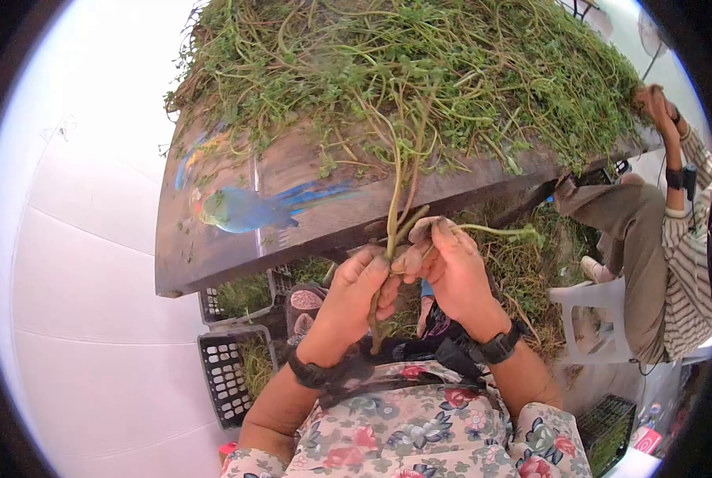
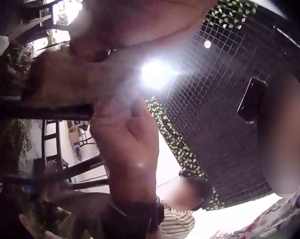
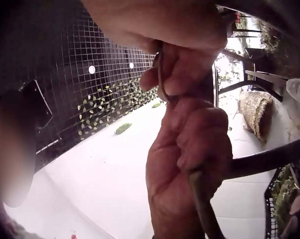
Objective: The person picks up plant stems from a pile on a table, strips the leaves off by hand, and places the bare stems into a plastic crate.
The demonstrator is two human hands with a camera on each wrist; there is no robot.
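Observation:
In front of the table edge, my left hand [image 1: 354, 293] grips a long, thick-stemmed leafy green plant [image 1: 393, 211]. The plant's upper part leans toward the pile of greens [image 1: 451, 80], and its brownish lower end hangs below my fist. My right hand [image 1: 457, 275] meets the left at the stem, thumb and fingers pinching a thinner side stem [image 1: 491, 230] that points right with leaves at its tip. In the right wrist view, the left fist [image 3: 190, 149] curls round the stem end [image 3: 205, 206]. The left wrist view shows my right hand [image 2: 127, 149] blurred and strongly backlit.
A dark wooden table [image 1: 212, 263] with a painted blue bird bears the heap. Black crates [image 1: 232, 382] holding greens stand below left. At right a person in a striped top [image 1: 686, 247] sits on a white plastic chair [image 1: 599, 311]. Loose greens lie on the floor.

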